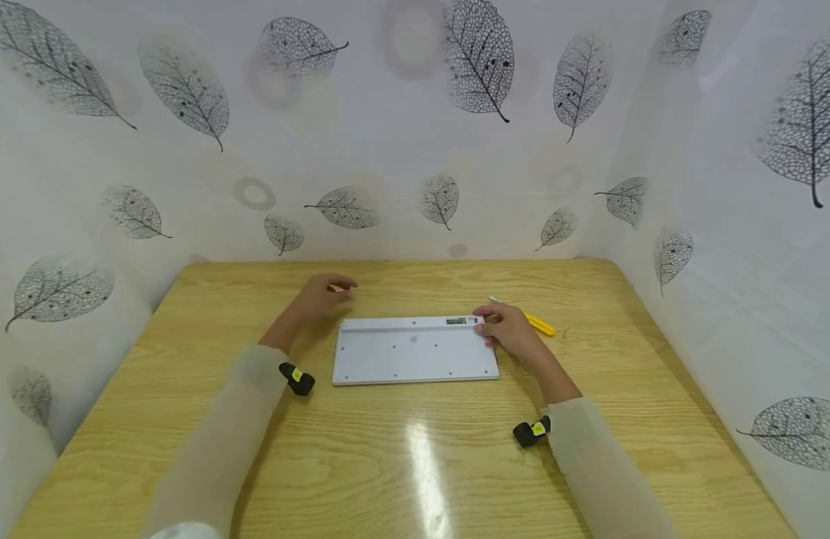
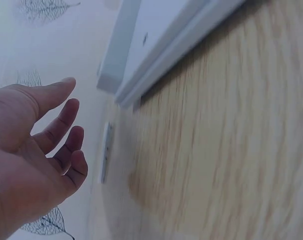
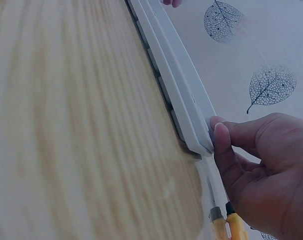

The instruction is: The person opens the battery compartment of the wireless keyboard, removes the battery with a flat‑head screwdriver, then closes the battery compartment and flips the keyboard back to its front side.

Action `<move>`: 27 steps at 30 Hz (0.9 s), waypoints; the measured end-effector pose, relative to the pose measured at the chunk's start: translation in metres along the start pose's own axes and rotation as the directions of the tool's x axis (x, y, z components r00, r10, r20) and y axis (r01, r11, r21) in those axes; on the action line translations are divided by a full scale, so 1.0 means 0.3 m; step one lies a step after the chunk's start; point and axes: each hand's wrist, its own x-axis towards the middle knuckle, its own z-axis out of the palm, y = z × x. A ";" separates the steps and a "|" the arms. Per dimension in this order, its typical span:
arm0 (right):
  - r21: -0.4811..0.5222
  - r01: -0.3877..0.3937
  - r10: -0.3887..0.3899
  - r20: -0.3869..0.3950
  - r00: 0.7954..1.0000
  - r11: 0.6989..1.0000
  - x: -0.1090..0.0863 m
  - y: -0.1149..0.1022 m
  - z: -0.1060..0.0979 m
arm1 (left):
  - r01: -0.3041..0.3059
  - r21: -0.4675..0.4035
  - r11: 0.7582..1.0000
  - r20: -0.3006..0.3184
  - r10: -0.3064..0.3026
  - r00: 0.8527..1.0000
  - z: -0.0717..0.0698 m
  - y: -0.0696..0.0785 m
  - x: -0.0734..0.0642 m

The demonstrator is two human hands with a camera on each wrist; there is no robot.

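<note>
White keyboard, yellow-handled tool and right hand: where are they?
White keyboard (image 1: 415, 361): head view, middle of its upturned underside.
Yellow-handled tool (image 1: 540, 324): head view, on the handle.
Right hand (image 1: 513, 330): head view, back of the hand.

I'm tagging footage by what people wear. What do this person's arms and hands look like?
The left sleeve and right sleeve are pale beige. At the left one's end sits a small black device bearing a yellow marking; a matching device sits at the right one's end. The left hand and right hand wear no gloves, and no rings or cables show.
</note>
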 end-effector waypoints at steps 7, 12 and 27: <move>-0.001 -0.014 0.014 0.004 1.000 1.000 0.001 0.000 0.000 | 0.012 -0.046 0.999 0.014 -0.012 1.000 0.074 0.076 -0.011; 0.001 -0.023 0.023 0.001 1.000 1.000 0.000 -0.001 -0.002 | 0.027 -0.046 0.999 0.061 -0.024 0.998 0.137 0.127 -0.014; -0.027 -0.030 0.030 -0.006 1.000 0.999 0.007 0.008 -0.005 | -0.020 -0.067 0.998 0.097 0.026 0.995 0.317 0.222 0.030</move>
